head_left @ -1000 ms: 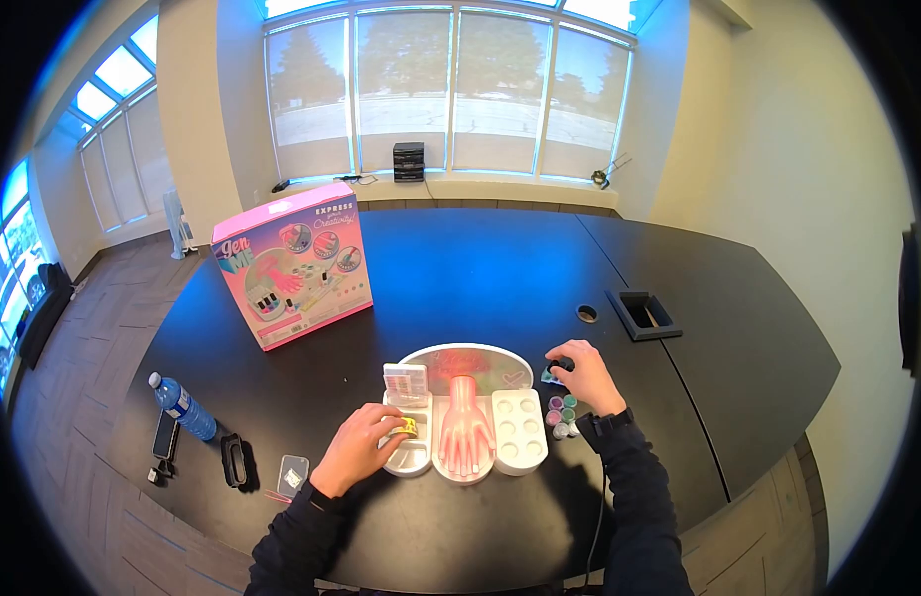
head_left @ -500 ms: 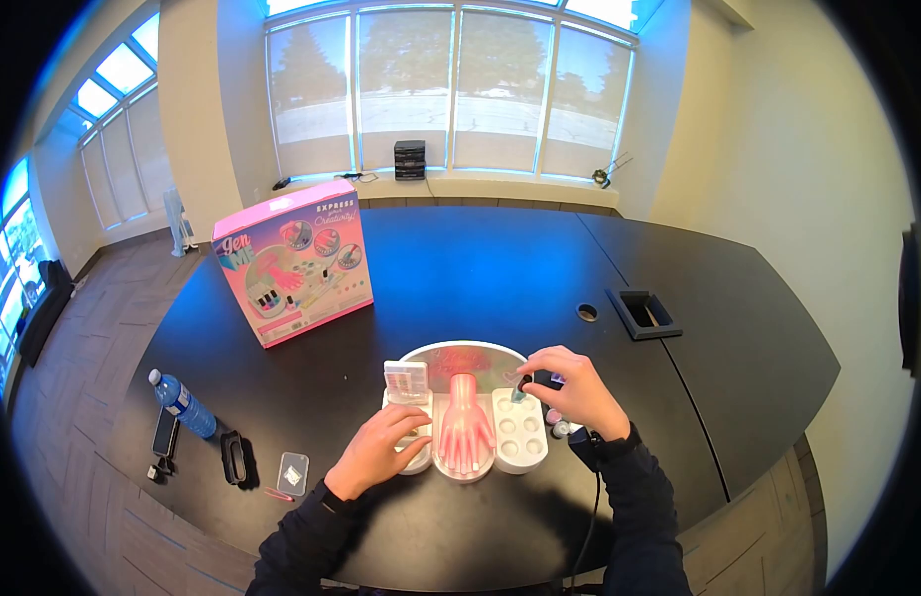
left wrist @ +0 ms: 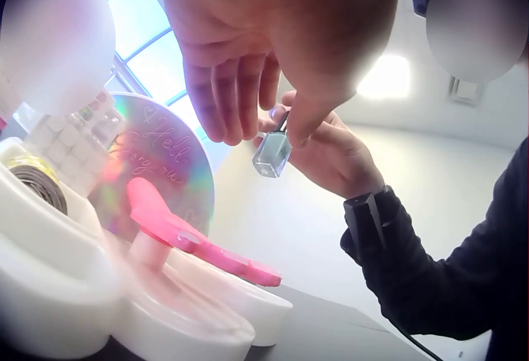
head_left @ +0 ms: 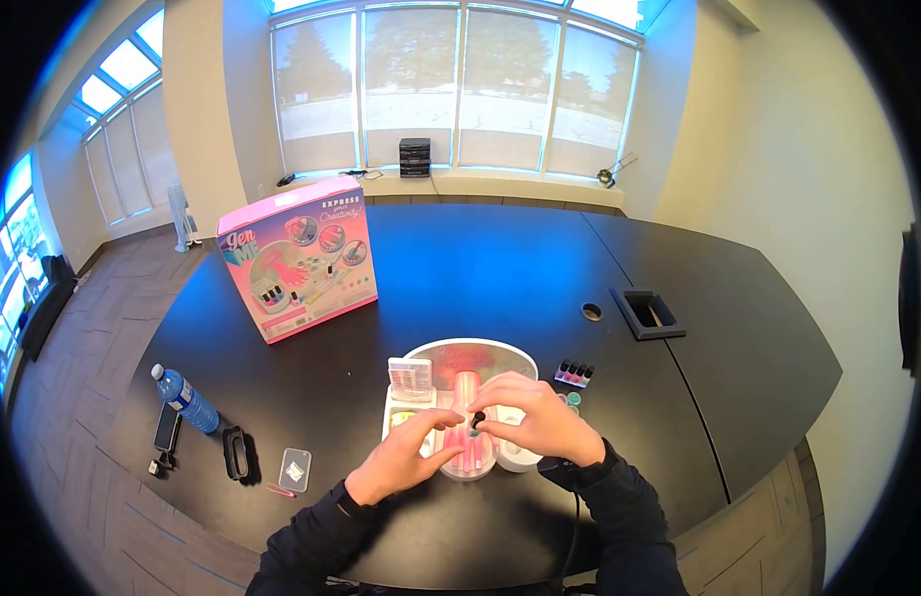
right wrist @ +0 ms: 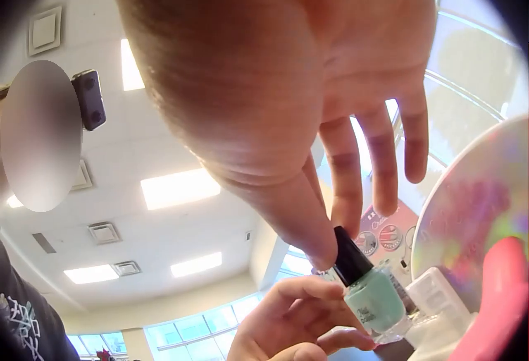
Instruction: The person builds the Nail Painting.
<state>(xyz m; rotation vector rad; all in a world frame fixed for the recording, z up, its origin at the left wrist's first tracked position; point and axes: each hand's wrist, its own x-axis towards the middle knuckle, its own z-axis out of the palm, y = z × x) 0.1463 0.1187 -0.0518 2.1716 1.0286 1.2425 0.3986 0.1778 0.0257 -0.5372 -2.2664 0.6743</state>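
My right hand (head_left: 545, 425) pinches a small mint-green nail polish bottle (right wrist: 376, 299) by its black cap, thumb against fingers. The bottle hangs tilted, glass end down, over the pink model hand (left wrist: 190, 233) of a white nail-salon stand (head_left: 389, 429). Close beside the bottle is my left hand (head_left: 406, 457), its fingers extended and thumb apart, nothing held in it. Behind the model hand stands a round shiny panel (left wrist: 178, 142) with lettering. A yellow-edged roll (left wrist: 37, 187) lies in the stand's left tray, near a clear-and-white case (head_left: 411, 377).
Right of the stand are a row of black-capped polish bottles (head_left: 573, 374) and small round pots (head_left: 574, 399). A pink box (head_left: 299, 260) stands at the back left. Further left are a water bottle (head_left: 186, 397), a black frame-like object (head_left: 239, 455) and a small clear case (head_left: 295, 470).
My left hand has let go of the yellow roll in the left tray and moved right. My right hand has carried the mint polish bottle from the table's right side to above the model hand.
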